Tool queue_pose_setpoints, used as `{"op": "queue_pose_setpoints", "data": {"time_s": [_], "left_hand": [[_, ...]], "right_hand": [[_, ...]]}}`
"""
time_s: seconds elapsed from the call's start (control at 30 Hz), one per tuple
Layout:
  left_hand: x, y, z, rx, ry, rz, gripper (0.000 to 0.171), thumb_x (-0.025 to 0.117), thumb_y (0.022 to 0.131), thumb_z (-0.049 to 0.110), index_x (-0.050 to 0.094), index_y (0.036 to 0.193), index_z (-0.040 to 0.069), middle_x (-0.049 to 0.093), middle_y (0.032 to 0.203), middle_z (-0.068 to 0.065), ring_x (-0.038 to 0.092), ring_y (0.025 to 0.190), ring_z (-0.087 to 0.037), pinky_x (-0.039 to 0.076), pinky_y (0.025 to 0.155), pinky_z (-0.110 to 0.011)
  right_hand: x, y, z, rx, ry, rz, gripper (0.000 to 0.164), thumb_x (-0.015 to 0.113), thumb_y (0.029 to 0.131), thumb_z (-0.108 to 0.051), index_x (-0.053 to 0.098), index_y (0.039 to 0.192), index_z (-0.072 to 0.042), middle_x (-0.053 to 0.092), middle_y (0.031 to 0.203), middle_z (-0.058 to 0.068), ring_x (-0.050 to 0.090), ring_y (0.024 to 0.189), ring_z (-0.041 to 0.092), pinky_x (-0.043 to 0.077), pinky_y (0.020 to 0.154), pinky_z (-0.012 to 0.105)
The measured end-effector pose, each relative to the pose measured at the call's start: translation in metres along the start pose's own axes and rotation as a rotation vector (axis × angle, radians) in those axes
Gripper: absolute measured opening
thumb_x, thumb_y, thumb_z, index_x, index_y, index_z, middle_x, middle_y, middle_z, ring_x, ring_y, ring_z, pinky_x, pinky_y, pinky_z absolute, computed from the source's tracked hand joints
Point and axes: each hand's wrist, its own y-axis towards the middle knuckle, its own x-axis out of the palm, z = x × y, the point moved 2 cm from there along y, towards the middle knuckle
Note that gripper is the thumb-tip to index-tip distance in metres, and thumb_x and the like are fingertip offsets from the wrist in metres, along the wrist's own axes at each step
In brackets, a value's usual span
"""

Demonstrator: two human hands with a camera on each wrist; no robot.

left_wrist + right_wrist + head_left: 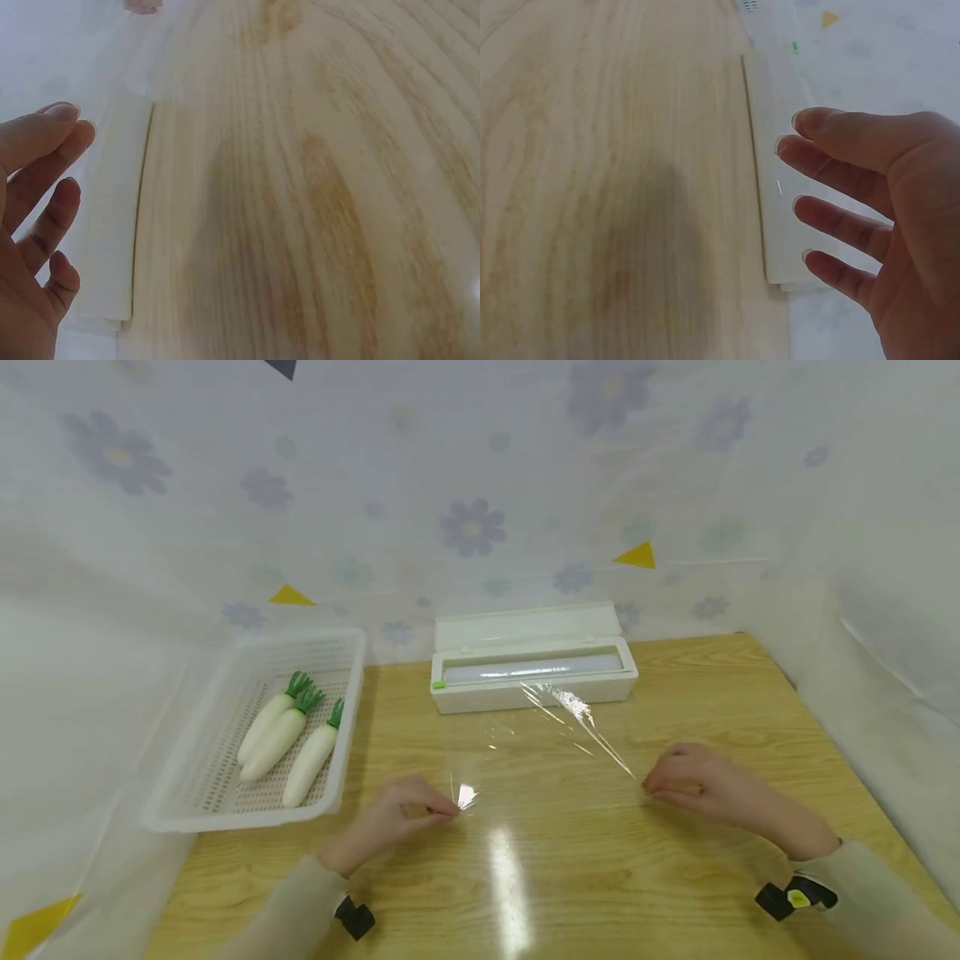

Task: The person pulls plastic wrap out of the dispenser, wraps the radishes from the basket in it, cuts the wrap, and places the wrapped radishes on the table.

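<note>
A sheet of clear plastic wrap [570,703] stretches from a white dispenser box [532,697] toward the person. The left hand [397,814] pinches its near left corner between thumb and index finger. At the near right corner, the right hand [705,785] pinches the film the same way. Inside the box, whose lid [528,625] stands raised at the back, lies the wrap roll [532,668]. Both wrist views show the thumb and index tips together, with the other fingers of the left hand [37,187] and right hand [877,195] spread loosely; the film there is barely visible.
On the left stands a white plastic basket [348,718] holding three white radishes [277,743] with green tops. The wooden table [675,893] meets a flowered sheet [472,460] at the back. Pale sheeting hangs along both sides.
</note>
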Motion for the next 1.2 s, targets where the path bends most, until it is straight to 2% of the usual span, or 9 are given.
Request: {"op": "queue_pose_setpoints", "data": {"time_s": [0.07,0.27,0.37,0.63,0.77,0.87,0.97,1.07,1.2], "left_hand": [[0.006,-0.001,-0.005,-0.007,0.065,-0.039,0.018,0.079,0.088,0.000,0.081,0.103,0.008,0.079,0.104,0.002,0.069,0.093,-0.010,0.055,0.085,-0.031],[0.017,-0.003,-0.014,0.065,0.315,-0.110,0.014,0.080,0.088,0.008,0.082,0.101,0.014,0.079,0.107,0.003,0.071,0.099,-0.012,0.052,0.093,-0.038],[0.020,-0.003,-0.017,0.080,0.360,-0.119,0.012,0.081,0.088,0.010,0.082,0.100,0.015,0.079,0.107,0.003,0.071,0.100,-0.014,0.052,0.093,-0.039],[0.026,-0.004,-0.023,0.036,0.369,-0.130,0.008,0.081,0.090,0.011,0.083,0.098,0.013,0.076,0.106,0.000,0.071,0.101,-0.017,0.056,0.092,-0.036],[0.030,-0.006,-0.024,0.026,0.367,-0.117,0.005,0.082,0.090,0.011,0.083,0.095,0.013,0.073,0.102,0.000,0.069,0.096,-0.015,0.058,0.088,-0.030],[0.030,-0.007,-0.023,0.016,0.390,-0.117,0.005,0.083,0.089,0.012,0.082,0.094,0.014,0.071,0.100,0.002,0.068,0.094,-0.013,0.058,0.085,-0.027],[0.030,-0.007,-0.023,-0.002,0.401,-0.124,0.004,0.082,0.090,0.014,0.082,0.094,0.016,0.071,0.101,0.004,0.068,0.094,-0.011,0.058,0.085,-0.027],[0.030,-0.006,-0.022,-0.041,0.403,-0.132,0.004,0.078,0.095,0.017,0.082,0.096,0.017,0.070,0.100,0.007,0.068,0.092,-0.008,0.058,0.083,-0.027],[0.031,-0.004,-0.020,-0.090,0.413,-0.140,0.012,0.070,0.102,0.024,0.081,0.102,0.019,0.071,0.100,0.009,0.068,0.091,-0.006,0.058,0.083,-0.028]], "right_hand": [[0.008,-0.005,0.004,-0.009,-0.023,-0.002,0.041,0.084,0.074,0.007,0.077,0.103,-0.021,0.075,0.103,-0.011,0.064,0.095,0.009,0.045,0.087,0.015],[0.028,-0.014,0.013,-0.061,-0.069,0.002,0.035,0.083,0.077,0.005,0.079,0.105,-0.017,0.076,0.107,-0.004,0.067,0.095,0.013,0.047,0.091,0.018],[0.034,-0.017,0.016,-0.059,-0.083,0.003,0.036,0.083,0.077,0.004,0.079,0.106,-0.017,0.076,0.108,-0.003,0.067,0.095,0.014,0.047,0.090,0.018],[0.034,-0.023,0.014,-0.013,-0.099,-0.024,0.038,0.079,0.083,0.003,0.078,0.116,-0.016,0.076,0.114,-0.004,0.066,0.099,0.011,0.047,0.091,0.019],[0.032,-0.024,0.010,0.022,-0.123,-0.019,0.043,0.078,0.083,0.006,0.075,0.122,-0.011,0.076,0.113,-0.006,0.065,0.094,0.006,0.049,0.084,0.019],[0.033,-0.022,0.007,0.111,-0.161,-0.035,0.041,0.076,0.086,0.007,0.075,0.123,-0.009,0.076,0.112,-0.006,0.068,0.094,0.006,0.055,0.080,0.026],[0.036,-0.017,0.006,0.245,-0.173,-0.047,0.030,0.075,0.092,-0.001,0.075,0.120,-0.012,0.077,0.109,-0.006,0.071,0.094,0.007,0.059,0.078,0.033],[0.040,-0.012,0.007,0.348,-0.161,-0.038,0.023,0.076,0.094,-0.008,0.076,0.116,-0.014,0.077,0.101,-0.008,0.070,0.089,0.003,0.060,0.074,0.033],[0.046,-0.008,0.009,0.329,-0.152,-0.018,0.023,0.081,0.089,-0.007,0.077,0.112,-0.013,0.073,0.097,-0.010,0.061,0.083,-0.003,0.056,0.068,0.027]]}}
